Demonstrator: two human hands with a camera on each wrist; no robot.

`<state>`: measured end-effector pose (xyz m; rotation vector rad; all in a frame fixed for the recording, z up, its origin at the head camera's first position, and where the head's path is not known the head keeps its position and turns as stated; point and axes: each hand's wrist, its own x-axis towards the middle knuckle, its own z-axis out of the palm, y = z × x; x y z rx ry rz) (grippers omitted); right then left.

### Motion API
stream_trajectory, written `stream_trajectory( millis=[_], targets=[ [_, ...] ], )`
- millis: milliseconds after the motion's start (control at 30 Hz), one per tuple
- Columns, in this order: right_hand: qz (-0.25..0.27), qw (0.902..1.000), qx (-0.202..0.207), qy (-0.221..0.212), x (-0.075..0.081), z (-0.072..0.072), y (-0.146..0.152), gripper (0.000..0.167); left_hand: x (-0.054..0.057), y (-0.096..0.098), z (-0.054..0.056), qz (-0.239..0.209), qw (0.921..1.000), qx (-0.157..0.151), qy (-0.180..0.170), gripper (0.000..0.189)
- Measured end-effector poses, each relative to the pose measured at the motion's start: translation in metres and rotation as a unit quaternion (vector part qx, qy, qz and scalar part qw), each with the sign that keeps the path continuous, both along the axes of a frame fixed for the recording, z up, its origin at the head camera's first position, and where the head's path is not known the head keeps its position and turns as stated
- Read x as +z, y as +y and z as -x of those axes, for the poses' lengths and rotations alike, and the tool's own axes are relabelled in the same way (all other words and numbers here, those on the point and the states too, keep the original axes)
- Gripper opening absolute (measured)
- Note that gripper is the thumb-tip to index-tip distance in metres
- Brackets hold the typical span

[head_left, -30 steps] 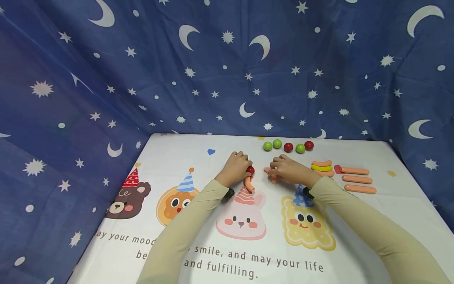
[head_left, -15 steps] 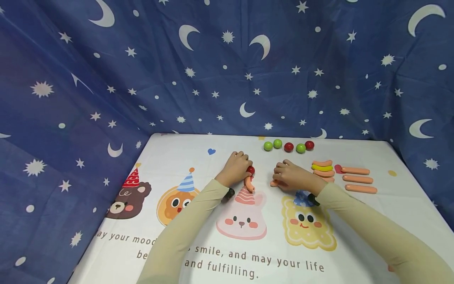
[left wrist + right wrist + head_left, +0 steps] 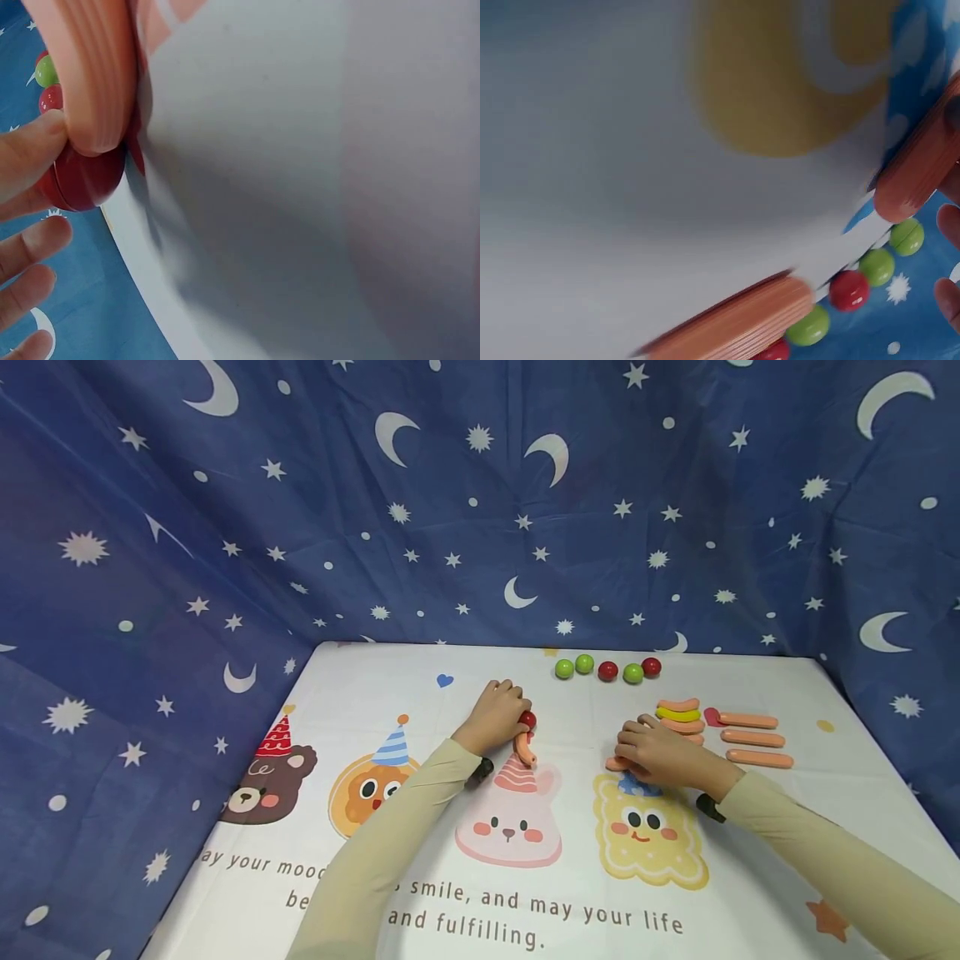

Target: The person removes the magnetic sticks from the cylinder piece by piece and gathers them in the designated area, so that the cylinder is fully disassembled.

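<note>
My left hand [image 3: 493,718] is at the middle of the table, its thumb and a finger pinching a shiny red ball [image 3: 528,720]. A curved toy sausage [image 3: 525,750] touches the near side of that ball. In the left wrist view the thumb tip lies where the sausage [image 3: 94,75] meets the red ball [image 3: 86,176]; the other fingers are spread. My right hand [image 3: 667,753] grips a second toy sausage [image 3: 618,764], one end of which shows past the fingers. In the right wrist view this sausage [image 3: 919,169] is low over the printed blue hat.
Behind my right hand lies a row of curved sausages with a yellow piece [image 3: 678,714] among them. Straight sausages [image 3: 753,738] lie further right. Several green and red balls [image 3: 608,671] line the back edge, before a blue starry curtain [image 3: 450,510].
My right hand has moved right and toward me, carrying the sausage toward the row of curved sausages. The left hand, red ball and its sausage have stayed put.
</note>
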<state>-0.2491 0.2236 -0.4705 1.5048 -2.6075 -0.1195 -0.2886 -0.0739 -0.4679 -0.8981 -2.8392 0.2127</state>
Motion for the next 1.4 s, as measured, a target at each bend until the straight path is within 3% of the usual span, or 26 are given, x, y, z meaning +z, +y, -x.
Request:
stream_trajectory(
  millis=[200, 367, 600, 1067, 1400],
  targets=[
    [0.026, 0.9988, -0.021, 0.035, 0.004, -0.01, 0.03, 0.026, 0.001, 0.0, 0.0, -0.001, 1.0, -0.004, 0.003, 0.032],
    [0.015, 0.9963, -0.06, 0.06, 0.008, -0.015, 0.056, 0.037, 0.002, 0.001, 0.001, -0.002, 1.0, -0.002, -0.001, 0.031],
    [0.028, 0.9929, -0.101, 0.055, 0.003, -0.015, 0.082, 0.034, 0.003, 0.0, 0.0, -0.012, 0.9999, -0.005, -0.001, 0.031],
    [0.042, 0.9926, -0.067, 0.092, -0.009, 0.002, 0.079, 0.034, 0.002, 0.001, -0.001, -0.015, 0.9999, -0.005, -0.006, 0.031],
    [0.047, 0.9914, -0.1, 0.07, -0.006, -0.001, 0.074, 0.026, 0.002, 0.0, -0.002, -0.015, 0.9999, -0.005, -0.005, 0.031]
  ],
)
